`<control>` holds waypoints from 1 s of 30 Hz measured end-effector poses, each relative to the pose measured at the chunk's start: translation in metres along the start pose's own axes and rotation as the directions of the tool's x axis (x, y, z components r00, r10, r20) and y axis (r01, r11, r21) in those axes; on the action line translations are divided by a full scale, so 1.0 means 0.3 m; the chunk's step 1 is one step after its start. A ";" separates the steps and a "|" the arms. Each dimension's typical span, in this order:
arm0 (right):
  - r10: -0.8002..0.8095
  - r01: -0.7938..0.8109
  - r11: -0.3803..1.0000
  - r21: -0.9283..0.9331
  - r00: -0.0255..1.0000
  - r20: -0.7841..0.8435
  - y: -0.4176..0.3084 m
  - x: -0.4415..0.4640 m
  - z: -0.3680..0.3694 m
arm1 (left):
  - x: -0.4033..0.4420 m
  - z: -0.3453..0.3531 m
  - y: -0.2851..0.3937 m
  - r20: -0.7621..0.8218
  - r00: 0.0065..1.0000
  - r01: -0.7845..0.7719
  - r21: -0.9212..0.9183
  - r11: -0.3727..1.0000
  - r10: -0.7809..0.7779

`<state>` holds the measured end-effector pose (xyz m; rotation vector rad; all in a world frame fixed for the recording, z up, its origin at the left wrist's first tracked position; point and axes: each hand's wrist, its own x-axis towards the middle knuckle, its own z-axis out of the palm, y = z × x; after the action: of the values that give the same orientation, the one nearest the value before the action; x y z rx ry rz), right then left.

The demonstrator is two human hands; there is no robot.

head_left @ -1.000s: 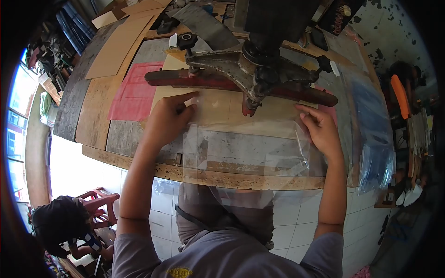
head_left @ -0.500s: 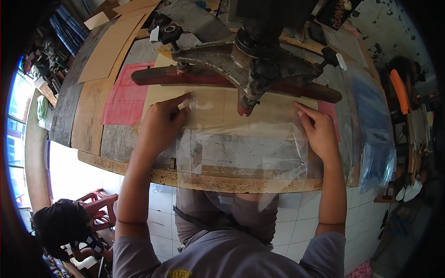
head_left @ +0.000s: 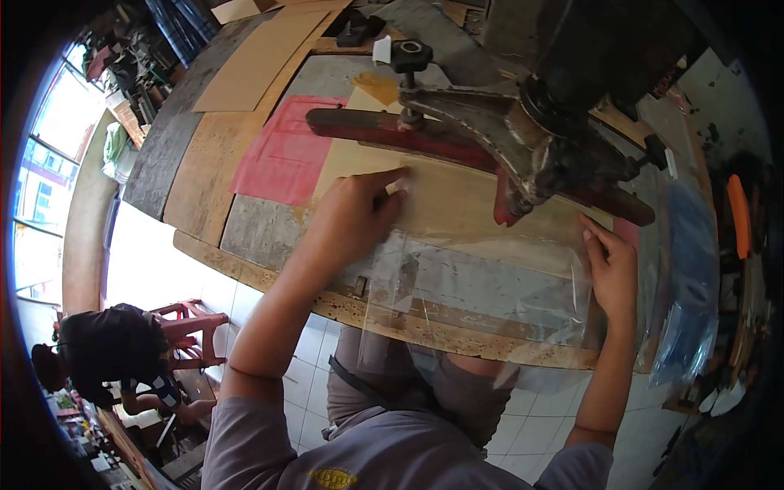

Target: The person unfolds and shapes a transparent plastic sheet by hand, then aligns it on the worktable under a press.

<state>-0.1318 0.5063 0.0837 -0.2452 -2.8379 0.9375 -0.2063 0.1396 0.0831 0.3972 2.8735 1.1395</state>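
Note:
A clear plastic sheet (head_left: 490, 286) lies over the tan board (head_left: 457, 196) and hangs past the table's front edge. My left hand (head_left: 359, 212) pinches its upper left part, thumb and forefinger close together. At its upper right, my right hand (head_left: 608, 261) holds the sheet between thumb and fingers. Just beyond both hands stands a metal press head (head_left: 531, 147) with a long dark red bar (head_left: 367, 128), above the board. A pink sheet (head_left: 286, 151) lies left of the board and partly under the bar's left end.
Brown cardboard (head_left: 261, 61) lies at the back left of the wooden table (head_left: 204, 163). Bluish plastic sheets (head_left: 690, 286) hang at the right edge, near an orange object (head_left: 739, 216). Another person (head_left: 114, 355) is bent over at lower left, beside a red stool (head_left: 192, 335).
The camera view has turned, so the table and press appear shifted right and tilted. Both hands keep their hold on the plastic sheet, at about the same place on the board.

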 end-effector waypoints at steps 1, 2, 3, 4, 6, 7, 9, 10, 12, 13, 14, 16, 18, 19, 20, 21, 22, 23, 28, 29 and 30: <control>0.007 -0.007 1.000 0.003 1.000 0.004 0.008 0.003 0.002 | 0.000 0.000 -0.001 -0.004 1.000 0.002 -0.007 1.000 -0.002; 0.016 -0.016 1.000 0.004 1.000 0.009 0.019 0.005 0.003 | -0.001 0.001 -0.003 -0.006 1.000 0.004 -0.015 1.000 -0.004; 0.025 -0.025 1.000 0.006 1.000 0.012 0.023 0.006 0.007 | -0.003 0.002 -0.005 -0.008 1.000 0.005 -0.023 1.000 -0.005; 0.036 -0.036 0.999 0.003 0.999 0.016 0.019 0.005 0.007 | -0.003 0.003 -0.005 -0.012 1.000 -0.002 -0.015 1.000 0.002; 0.058 -0.058 0.998 -0.005 0.998 0.023 0.007 0.003 0.001 | -0.006 0.001 -0.004 -0.023 1.000 -0.017 -0.001 1.000 0.017; 0.051 -0.051 0.999 -0.003 0.998 0.023 0.005 0.002 0.002 | -0.006 0.002 -0.008 -0.028 0.999 -0.031 -0.014 0.999 0.031; 0.038 -0.038 0.999 -0.001 0.999 0.022 0.004 0.002 0.002 | -0.005 0.006 -0.019 -0.039 0.998 -0.060 -0.040 0.997 0.059; 0.019 -0.019 1.000 0.006 1.000 0.012 0.006 0.002 0.005 | -0.006 0.003 -0.018 -0.024 0.999 -0.044 -0.041 0.998 0.043; -0.016 0.016 1.000 0.019 1.000 -0.010 0.018 0.002 0.012 | -0.006 -0.005 -0.011 0.007 1.000 -0.014 -0.043 0.999 0.014; -0.020 0.020 1.000 0.018 1.000 -0.014 0.023 0.003 0.015 | -0.006 -0.006 -0.010 0.010 1.000 -0.010 -0.054 0.998 0.011; -0.023 0.023 1.000 0.018 1.000 -0.018 0.028 0.004 0.017 | -0.007 -0.006 -0.010 0.014 1.000 -0.006 -0.065 0.998 0.007; -0.036 0.036 0.999 0.017 0.999 -0.023 0.039 0.006 0.018 | -0.008 -0.007 -0.012 0.017 1.000 -0.005 -0.090 0.996 0.007; -0.054 0.054 0.998 0.017 0.998 -0.024 0.049 0.007 0.018 | -0.010 -0.006 -0.016 0.019 1.000 -0.010 -0.117 0.993 0.012; -0.063 0.063 0.998 0.021 0.998 -0.026 0.048 0.007 0.018 | -0.010 -0.006 -0.020 0.028 1.000 -0.004 -0.137 0.991 0.008; -0.071 0.072 0.997 0.025 0.997 -0.027 0.047 0.008 0.017 | -0.009 -0.006 -0.025 0.037 0.999 0.002 -0.157 0.988 0.004; -0.081 0.082 0.996 0.028 0.996 -0.034 0.050 0.007 0.019 | -0.009 -0.005 -0.028 0.047 0.999 0.008 -0.177 0.984 0.000; -0.091 0.092 0.995 0.030 0.995 -0.040 0.053 0.007 0.020 | -0.009 -0.008 -0.024 0.048 0.999 0.013 -0.169 0.986 -0.005; -0.102 0.104 0.994 0.032 0.993 -0.051 0.065 0.008 0.027 | -0.010 -0.013 -0.015 0.049 0.999 0.017 -0.160 0.987 -0.009; -0.022 0.022 0.999 0.037 1.000 0.000 0.029 0.005 0.007 | -0.009 -0.019 0.004 0.042 0.999 0.022 -0.153 0.988 -0.016; 0.001 -0.001 0.999 0.039 1.000 0.009 0.019 0.004 0.004 | -0.009 -0.016 -0.001 0.047 0.999 0.021 -0.140 0.990 -0.015; 0.024 -0.025 0.999 0.041 1.000 0.018 0.015 0.004 0.002 | -0.008 -0.013 -0.005 0.053 0.999 0.021 -0.127 0.992 -0.014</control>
<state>-0.1325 0.5097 0.0807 -0.2686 -2.8343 1.0060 -0.2048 0.1353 0.0846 0.3897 2.7360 1.2811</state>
